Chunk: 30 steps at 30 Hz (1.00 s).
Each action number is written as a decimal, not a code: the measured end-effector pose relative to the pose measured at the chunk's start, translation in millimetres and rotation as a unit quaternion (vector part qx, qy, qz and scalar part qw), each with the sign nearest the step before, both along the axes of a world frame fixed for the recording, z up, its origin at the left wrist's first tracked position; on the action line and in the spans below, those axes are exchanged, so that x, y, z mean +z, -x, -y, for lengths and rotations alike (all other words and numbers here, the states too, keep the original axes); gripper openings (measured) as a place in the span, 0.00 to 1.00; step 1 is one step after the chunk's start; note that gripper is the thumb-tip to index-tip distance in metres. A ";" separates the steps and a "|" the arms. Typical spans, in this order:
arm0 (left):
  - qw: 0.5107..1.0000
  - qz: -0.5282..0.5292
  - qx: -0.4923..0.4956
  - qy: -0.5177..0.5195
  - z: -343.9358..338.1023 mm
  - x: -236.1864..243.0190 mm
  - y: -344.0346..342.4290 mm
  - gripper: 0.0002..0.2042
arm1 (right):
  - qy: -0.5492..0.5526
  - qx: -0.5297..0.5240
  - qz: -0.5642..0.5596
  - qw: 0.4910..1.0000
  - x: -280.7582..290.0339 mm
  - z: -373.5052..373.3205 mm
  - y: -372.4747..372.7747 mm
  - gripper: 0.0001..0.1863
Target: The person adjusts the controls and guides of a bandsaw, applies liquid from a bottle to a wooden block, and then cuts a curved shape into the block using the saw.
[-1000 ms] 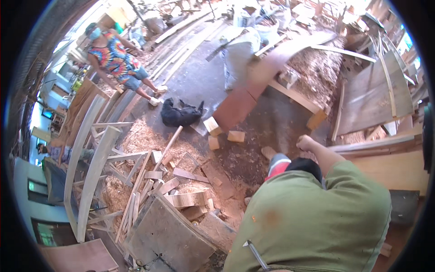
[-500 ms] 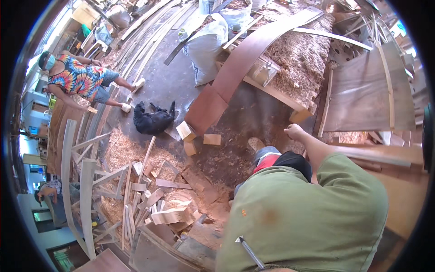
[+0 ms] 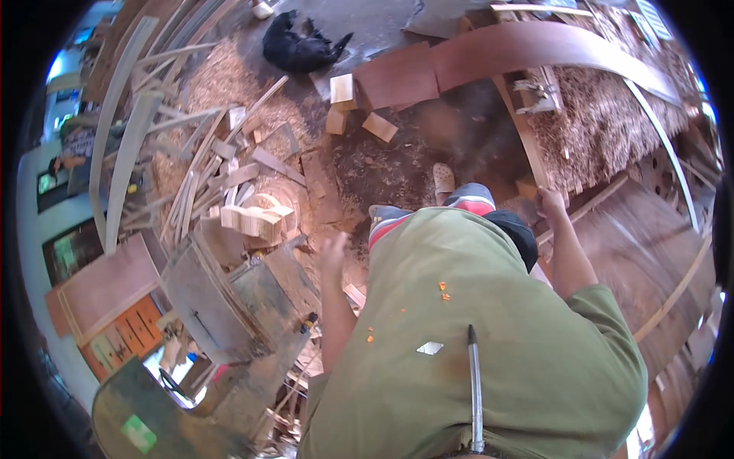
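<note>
My left hand [image 3: 332, 254] is up beside my body, above the sawdust and scrap wood; motion smears its fingers. My right hand [image 3: 551, 203] is curled closed next to the corner of a wooden-sided bin [image 3: 527, 130]; whatever its fingers hold, if anything, is hidden. A pen [image 3: 475, 386] hangs at the neck of my green shirt [image 3: 520, 344]. A black cloth-like thing [image 3: 514, 236] shows at my right side. Ahead of my feet lie small wood blocks [image 3: 380, 127] and a long curved brown sheet [image 3: 527, 53].
Wood shavings [image 3: 604, 122] fill the bin. A black dog [image 3: 300, 47] lies on the floor ahead. Scrap offcuts [image 3: 256, 218] and long pale boards [image 3: 130, 168] heap up on the left. A worn metal cabinet [image 3: 200, 294] stands near left, a large brown panel [image 3: 619, 245] to the right.
My view has swung left and downward, and my body has turned with it. My left hand has come into sight. My right hand remains closed near the bin's corner.
</note>
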<state>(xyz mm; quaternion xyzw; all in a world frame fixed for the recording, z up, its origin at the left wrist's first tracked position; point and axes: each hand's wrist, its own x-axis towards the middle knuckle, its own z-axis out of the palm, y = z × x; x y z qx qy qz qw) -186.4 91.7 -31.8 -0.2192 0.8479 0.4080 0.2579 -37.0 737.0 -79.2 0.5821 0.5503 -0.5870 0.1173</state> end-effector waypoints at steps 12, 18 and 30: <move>0.988 0.042 0.147 -0.028 -5.3 27.1 28.9 0.18 | 0.056 0.236 0.012 0.970 -9.9 76.0 200.2 0.11; 0.993 0.067 0.077 -0.067 -42.7 -56.9 70.4 0.17 | -0.123 0.359 -0.029 0.925 -53.8 141.9 305.1 0.14; 0.942 0.248 -0.197 -0.107 -137.2 -267.4 157.6 0.17 | -0.209 0.625 0.136 0.740 -441.2 359.8 509.0 0.49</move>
